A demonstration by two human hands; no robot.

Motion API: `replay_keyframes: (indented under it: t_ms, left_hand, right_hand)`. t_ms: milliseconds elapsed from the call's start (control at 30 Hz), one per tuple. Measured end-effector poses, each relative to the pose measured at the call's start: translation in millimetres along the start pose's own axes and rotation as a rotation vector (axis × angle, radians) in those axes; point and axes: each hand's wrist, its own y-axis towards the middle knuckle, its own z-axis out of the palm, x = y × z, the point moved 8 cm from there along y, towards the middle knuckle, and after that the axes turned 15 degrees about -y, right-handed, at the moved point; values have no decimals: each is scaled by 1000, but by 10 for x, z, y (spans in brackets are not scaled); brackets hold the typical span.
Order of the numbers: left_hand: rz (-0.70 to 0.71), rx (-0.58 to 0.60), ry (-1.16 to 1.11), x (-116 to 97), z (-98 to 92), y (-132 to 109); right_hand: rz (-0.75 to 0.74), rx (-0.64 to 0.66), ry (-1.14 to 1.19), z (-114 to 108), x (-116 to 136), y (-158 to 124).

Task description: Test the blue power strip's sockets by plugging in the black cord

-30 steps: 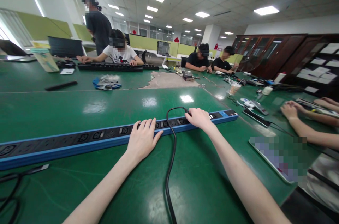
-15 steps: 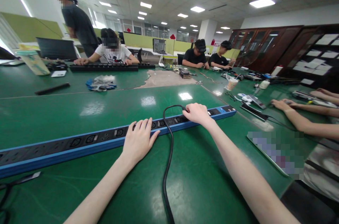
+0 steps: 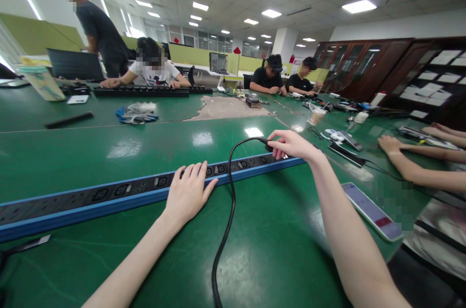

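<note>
A long blue and black power strip [image 3: 141,186] lies across the green table. My left hand [image 3: 187,189] rests over its middle, fingers bent across the top and thumb along the near side, holding it. Above the strip's right part, my right hand [image 3: 289,145] pinches the plug [image 3: 268,147] on the end of a black power cord [image 3: 232,191]. The plug is raised off the sockets and partly hidden by my fingers. From there the cord arches left, crosses over the strip and runs down toward me.
A phone [image 3: 373,213] lies at the right, near another person's forearms [image 3: 418,165]. Work gloves [image 3: 136,114], a dark bar [image 3: 69,120] and a patterned cup [image 3: 41,82] are across the table. Several people sit or stand beyond. A drink cup [image 3: 316,115] stands at back right.
My right hand has lifted the plug up off the strip and moved slightly right, turning at the wrist. The cord has shifted with it. My left hand stays on the strip.
</note>
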Motion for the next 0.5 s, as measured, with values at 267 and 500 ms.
replay_keyframes:
  t_ms: [267, 500]
  left_hand:
    - [-3, 5, -6, 10, 7, 6]
    - [-9, 10, -5, 13, 8, 3]
  right_hand:
    - [295, 21, 295, 50, -732, 22]
    - [486, -209, 59, -167, -963, -19]
